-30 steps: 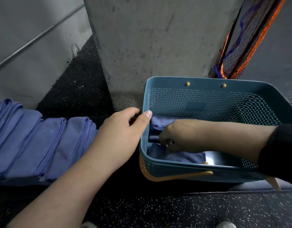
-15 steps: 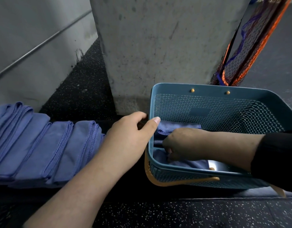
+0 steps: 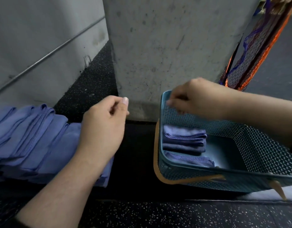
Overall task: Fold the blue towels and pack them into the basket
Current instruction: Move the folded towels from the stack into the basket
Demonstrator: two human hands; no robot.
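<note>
A teal mesh basket (image 3: pixel 260 145) with an orange handle stands on the dark floor at the right. Folded blue towels (image 3: pixel 184 140) lie in its left end, with another fold (image 3: pixel 189 159) in front of them. My right hand (image 3: pixel 196 97) hovers above the basket's far left corner, fingers loosely curled, holding nothing. My left hand (image 3: pixel 104 127) hangs over the gap between basket and a row of unfolded blue towels (image 3: pixel 32 142) at the left, fingers loosely curled and empty.
A concrete pillar (image 3: pixel 171 51) rises right behind the basket and a grey wall (image 3: pixel 35 38) runs at the back left. An orange and dark net (image 3: pixel 253 46) hangs at the right. Speckled black flooring (image 3: pixel 158 214) lies in front.
My right hand has let go of the towels in the basket and lifted out above its far left corner. My left hand has come off the basket's rim and moved left.
</note>
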